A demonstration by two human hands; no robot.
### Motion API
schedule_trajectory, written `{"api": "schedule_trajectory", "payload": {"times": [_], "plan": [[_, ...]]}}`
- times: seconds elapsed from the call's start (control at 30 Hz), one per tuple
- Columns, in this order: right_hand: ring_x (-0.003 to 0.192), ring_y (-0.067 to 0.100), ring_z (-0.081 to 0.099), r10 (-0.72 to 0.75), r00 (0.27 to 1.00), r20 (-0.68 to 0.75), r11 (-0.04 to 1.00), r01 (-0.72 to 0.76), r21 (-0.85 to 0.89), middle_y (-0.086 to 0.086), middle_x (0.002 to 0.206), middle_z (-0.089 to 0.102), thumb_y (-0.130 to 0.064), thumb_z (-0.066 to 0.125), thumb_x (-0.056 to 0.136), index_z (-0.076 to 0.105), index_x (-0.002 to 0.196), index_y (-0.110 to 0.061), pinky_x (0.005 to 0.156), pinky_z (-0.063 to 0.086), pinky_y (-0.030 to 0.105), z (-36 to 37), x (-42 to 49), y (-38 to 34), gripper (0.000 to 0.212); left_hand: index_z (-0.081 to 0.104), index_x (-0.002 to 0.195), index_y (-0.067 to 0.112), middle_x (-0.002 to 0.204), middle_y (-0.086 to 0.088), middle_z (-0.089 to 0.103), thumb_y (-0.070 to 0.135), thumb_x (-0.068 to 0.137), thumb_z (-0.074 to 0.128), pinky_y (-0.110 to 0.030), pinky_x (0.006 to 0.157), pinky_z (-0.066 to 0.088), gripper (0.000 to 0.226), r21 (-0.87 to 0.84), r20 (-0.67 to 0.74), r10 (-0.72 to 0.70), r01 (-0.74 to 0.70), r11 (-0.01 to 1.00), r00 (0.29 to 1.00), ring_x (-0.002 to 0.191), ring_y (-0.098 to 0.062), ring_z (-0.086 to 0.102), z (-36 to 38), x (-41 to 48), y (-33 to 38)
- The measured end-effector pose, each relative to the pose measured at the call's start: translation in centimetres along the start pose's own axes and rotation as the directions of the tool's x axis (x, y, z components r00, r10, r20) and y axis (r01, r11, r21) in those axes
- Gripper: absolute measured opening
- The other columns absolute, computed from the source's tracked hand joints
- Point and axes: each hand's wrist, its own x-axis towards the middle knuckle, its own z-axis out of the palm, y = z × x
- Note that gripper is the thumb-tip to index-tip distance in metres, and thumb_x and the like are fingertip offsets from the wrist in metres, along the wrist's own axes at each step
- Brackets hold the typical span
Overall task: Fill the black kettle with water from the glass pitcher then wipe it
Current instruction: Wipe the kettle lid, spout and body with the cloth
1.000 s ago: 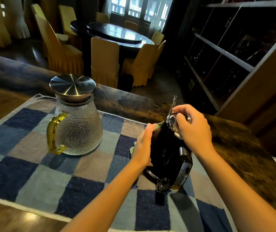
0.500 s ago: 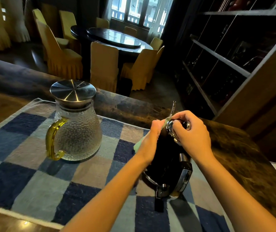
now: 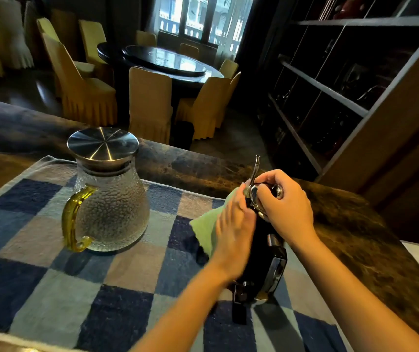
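Black steel-trimmed kettle, one, tilted on the one blue-checked mat nearest me. I count two hands, both forearms reaching forward. The left hand, fingers fairly straight, presses one pale green cloth to the kettle's side. The right hand curls round its chrome top. Farther left stands one lidded dimpled glass pitcher, upright.
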Motion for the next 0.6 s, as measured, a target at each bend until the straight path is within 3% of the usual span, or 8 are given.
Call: {"api": "schedule_trajectory", "payload": {"times": [0.1,0.13,0.17,0.3,0.37,0.43,0.47,0.6], "plan": [[0.070,0.007,0.058,0.004,1.000,-0.004,1.000,-0.004,0.005,-0.016,0.080,0.062,-0.029,0.054,0.086,0.060,0.089,-0.033,0.060,0.046,0.030,0.1,0.0,-0.1,0.008,0.052,0.113,0.054,0.111,0.030,0.060,0.056,0.095,0.013,-0.020,0.095,0.040,0.043,-0.168,0.110,-0.081,0.099,0.981,0.991,0.110,0.016,0.051,-2.8,2.0,-1.3],[0.069,0.008,0.057,0.005,1.000,-0.003,1.000,-0.005,0.008,-0.016,0.079,0.062,-0.029,0.054,0.086,0.060,0.089,-0.033,0.059,0.046,0.030,0.1,0.0,-0.1,0.008,0.055,0.114,0.046,0.109,0.025,0.062,0.048,0.098,0.011,-0.011,0.094,0.026,0.047,-0.178,0.124,-0.108,0.130,0.975,0.986,0.107,0.014,0.055,-3.3,2.3,-2.0],[0.069,0.008,0.058,0.005,1.000,-0.002,1.000,-0.005,0.007,-0.016,0.079,0.062,-0.028,0.054,0.086,0.060,0.089,-0.033,0.059,0.047,0.031,0.1,0.0,-0.1,0.008,0.057,0.118,0.038,0.113,0.017,0.064,0.045,0.099,0.009,-0.018,0.106,0.034,0.052,-0.188,0.131,-0.150,0.173,0.967,0.980,0.110,0.007,0.056,-3.7,2.1,-3.0],[0.070,0.008,0.059,0.017,1.000,-0.013,1.000,-0.017,0.005,-0.017,0.077,0.062,-0.028,0.053,0.087,0.060,0.087,-0.034,0.062,0.053,0.035,0.1,-0.1,-0.2,0.009,0.052,0.128,0.016,0.128,-0.001,0.058,0.047,0.097,0.023,-0.029,0.103,0.043,0.052,-0.066,0.062,-0.334,0.338,0.939,0.940,0.125,-0.016,0.051,-3.0,2.2,-6.0],[0.071,0.010,0.060,0.026,1.000,-0.015,1.000,-0.026,0.014,-0.017,0.076,0.062,-0.028,0.053,0.087,0.060,0.087,-0.034,0.065,0.055,0.039,0.1,-0.1,-0.2,0.009,0.043,0.135,0.008,0.142,0.000,0.042,0.073,0.081,0.021,-0.038,0.115,0.025,0.087,0.036,-0.117,-0.371,0.377,0.926,0.921,0.139,-0.021,0.030,-1.6,1.4,-4.7],[0.070,0.011,0.061,0.025,1.000,-0.018,0.999,-0.025,0.020,-0.016,0.075,0.063,-0.027,0.053,0.087,0.059,0.087,-0.034,0.067,0.056,0.042,0.2,0.0,-0.2,0.009,0.025,0.143,0.012,0.143,0.015,0.015,0.095,0.041,-0.015,-0.028,0.118,0.005,0.137,0.172,-0.165,-0.267,0.294,0.940,0.949,0.139,-0.004,0.006,0.4,0.4,-2.8],[0.070,0.011,0.061,0.020,1.000,-0.019,1.000,-0.020,0.020,-0.015,0.075,0.063,-0.027,0.053,0.087,0.059,0.087,-0.034,0.067,0.056,0.043,0.2,-0.1,-0.2,0.009,0.020,0.143,0.015,0.141,0.016,0.012,0.094,0.029,-0.024,-0.025,0.118,0.002,0.146,0.241,-0.143,-0.202,0.232,0.942,0.969,0.138,-0.002,0.002,1.0,0.6,-2.3],[0.079,0.007,0.060,-0.004,1.000,-0.021,1.000,0.004,0.025,-0.018,0.082,0.062,-0.027,0.055,0.087,0.059,0.089,-0.034,0.069,0.055,0.036,0.2,0.0,-0.1,0.008,0.035,0.134,0.039,0.144,0.009,0.041,0.089,0.067,0.011,-0.036,0.113,0.029,0.087,-0.085,-0.027,-0.058,0.055,0.995,0.998,0.136,-0.010,0.034,-0.3,2.7,-0.4]]}}
